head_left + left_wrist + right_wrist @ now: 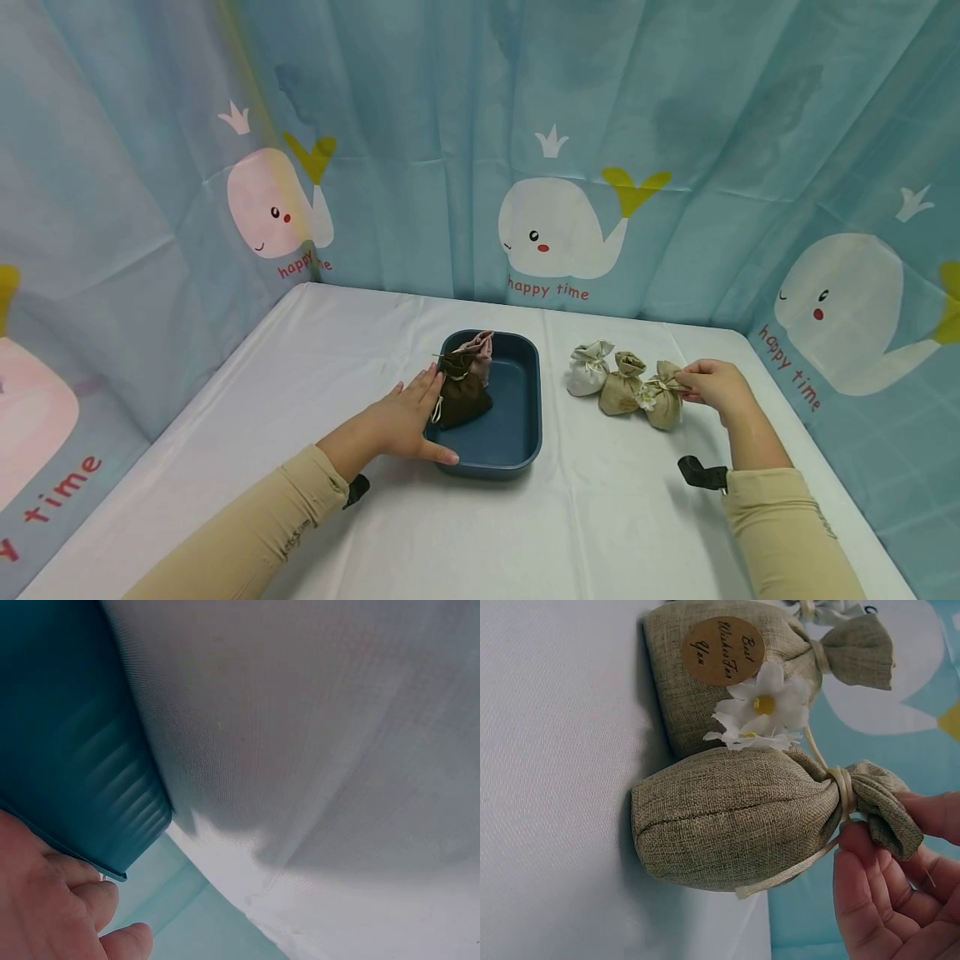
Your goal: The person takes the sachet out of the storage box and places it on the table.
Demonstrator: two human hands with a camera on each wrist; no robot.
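Note:
My right hand [714, 387] pinches the gathered neck of a tan cloth drawstring pouch [735, 817], the rightmost of three in a row. White cloth flowers [769, 705] hang at its side. Next to it stands a second tan pouch [697, 682] with a round "Best Wishes For You" label, and a whitish pouch [587, 371] is at the left end. My left hand [408, 417] lies with fingers spread on the left rim of a blue rectangular bin [510, 417]. Inside it, a dark brown pouch [465, 400] leans beside a pink pouch [482, 354].
A white cloth covers the table [600, 517]. Light blue curtains [420, 125] printed with whales stand behind it and at both sides. Black wrist mounts [701, 473] stick out from the sleeves.

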